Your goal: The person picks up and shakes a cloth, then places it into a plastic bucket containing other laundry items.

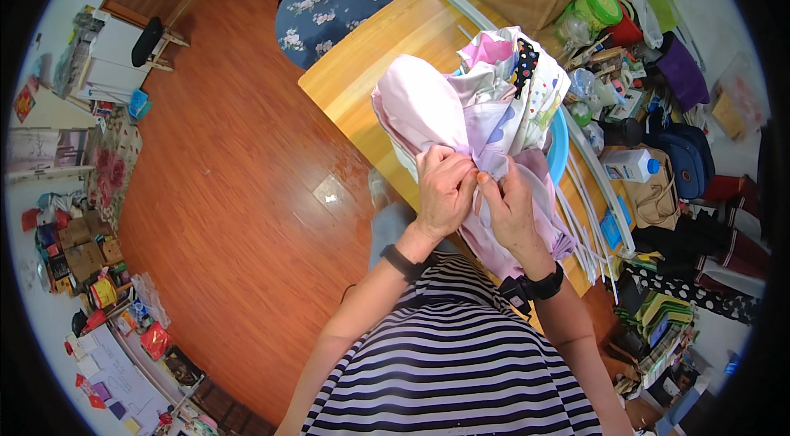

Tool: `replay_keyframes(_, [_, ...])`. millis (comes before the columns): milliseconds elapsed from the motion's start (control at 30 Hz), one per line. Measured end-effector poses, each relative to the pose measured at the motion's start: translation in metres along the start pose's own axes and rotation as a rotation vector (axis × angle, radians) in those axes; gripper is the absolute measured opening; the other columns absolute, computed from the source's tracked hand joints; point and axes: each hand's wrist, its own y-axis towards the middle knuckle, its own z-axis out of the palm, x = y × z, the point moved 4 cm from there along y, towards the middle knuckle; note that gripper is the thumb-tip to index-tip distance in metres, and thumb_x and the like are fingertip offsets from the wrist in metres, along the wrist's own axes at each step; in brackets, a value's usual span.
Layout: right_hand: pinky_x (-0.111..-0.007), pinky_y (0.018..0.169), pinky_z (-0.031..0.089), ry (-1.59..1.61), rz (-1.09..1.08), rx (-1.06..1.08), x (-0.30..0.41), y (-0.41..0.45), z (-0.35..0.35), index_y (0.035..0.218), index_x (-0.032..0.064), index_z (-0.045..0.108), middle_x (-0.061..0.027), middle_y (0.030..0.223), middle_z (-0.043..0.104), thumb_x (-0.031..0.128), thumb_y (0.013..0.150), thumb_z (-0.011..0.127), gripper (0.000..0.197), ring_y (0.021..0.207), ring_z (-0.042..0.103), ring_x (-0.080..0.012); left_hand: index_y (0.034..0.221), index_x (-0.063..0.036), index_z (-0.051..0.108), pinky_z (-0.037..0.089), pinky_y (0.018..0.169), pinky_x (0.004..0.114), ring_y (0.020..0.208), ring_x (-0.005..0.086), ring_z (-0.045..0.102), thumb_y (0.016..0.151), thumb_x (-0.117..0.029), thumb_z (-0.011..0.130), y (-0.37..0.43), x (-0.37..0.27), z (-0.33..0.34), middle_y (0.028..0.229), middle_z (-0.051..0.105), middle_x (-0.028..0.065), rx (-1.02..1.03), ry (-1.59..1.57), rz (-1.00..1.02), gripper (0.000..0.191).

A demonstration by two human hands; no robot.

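Pale pink and lilac fabric is bunched up over the near part of a wooden table. My left hand grips a fold of it, fingers curled in. Right beside it, my right hand pinches the same fabric between thumb and fingers. The two hands almost touch, and the exact spot they hold is partly hidden by my fingers. More of the cloth hangs below my hands towards my striped top. Behind them lies a heap of printed cloth with hearts and dots, over a light blue basin that is mostly covered.
Thin white rods and a curved white rail lie along the table's right side. Beyond stand a white jug with a blue cap, a green-lidded tub and bags. A floral-covered seat adjoins the far edge. Wooden flooring spreads leftward.
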Motion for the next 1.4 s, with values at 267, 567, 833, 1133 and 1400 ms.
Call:
replay_keyframes(267, [-0.033, 0.05, 0.037, -0.06, 0.064, -0.109, -0.008, -0.021, 0.007, 0.102, -0.0014, 0.054, -0.0108, 0.061, 0.053, 0.017, 0.097, 0.061, 0.02, 0.053, 0.05, -0.0153, 0.066, -0.008, 0.052, 0.032, 0.078, 0.043, 0.071, 0.0272, 0.047, 0.091, -0.019, 0.055, 0.002, 0.025, 0.026, 0.067, 0.053, 0.0061, -0.054, 0.213, 0.179, 0.028])
replay_keyframes(567, [-0.026, 0.049, 0.034, 0.776, 0.449, -0.148, -0.029, -0.026, -0.005, 0.092, 0.004, 0.057, 0.002, 0.069, 0.055, 0.017, 0.1, 0.059, 0.015, 0.055, 0.044, -0.0059, 0.068, -0.009, 0.056, 0.033, 0.085, 0.047, 0.077, 0.0248, 0.051, 0.086, -0.016, 0.063, 0.003, 0.01, 0.025, 0.069, 0.056, 0.0039, -0.005, 0.218, 0.19, 0.021])
replay_keyframes(833, [-0.031, 0.058, 0.045, 0.098, 0.334, 0.049, -0.038, 0.033, -0.024, 0.082, -0.0025, 0.064, -0.006, 0.071, 0.063, 0.026, 0.088, 0.068, 0.03, 0.064, 0.058, -0.0143, 0.075, -0.009, 0.067, 0.033, 0.086, 0.047, 0.083, 0.0259, 0.052, 0.08, -0.028, 0.074, 0.008, -0.023, 0.017, 0.073, 0.061, 0.003, 0.304, 0.264, 0.075, 0.021])
replay_keyframes(1133, [-0.032, 0.054, 0.046, -0.157, 0.423, -0.315, -0.2, 0.101, -0.11, 0.08, 0.0061, 0.061, -0.0096, 0.068, 0.061, 0.038, 0.081, 0.075, 0.035, 0.06, 0.059, -0.019, 0.065, -0.01, 0.062, 0.037, 0.086, 0.05, 0.085, 0.0291, 0.055, 0.079, -0.016, 0.066, -0.036, -0.062, 0.033, 0.069, 0.058, 0.005, 0.453, 0.205, 0.318, 0.017])
replay_keyframes(1400, [-0.026, 0.063, 0.044, 0.846, 0.384, -0.002, -0.001, 0.088, -0.139, 0.101, 0.0073, 0.059, -0.0006, 0.083, 0.057, 0.033, 0.095, 0.06, 0.027, 0.072, 0.055, -0.0106, 0.079, -0.0097, 0.062, 0.036, 0.093, 0.044, 0.091, 0.0278, 0.053, 0.08, -0.027, 0.077, -0.015, 0.018, -0.034, 0.085, 0.058, 0.0056, 0.557, 0.173, 0.067, 0.023])
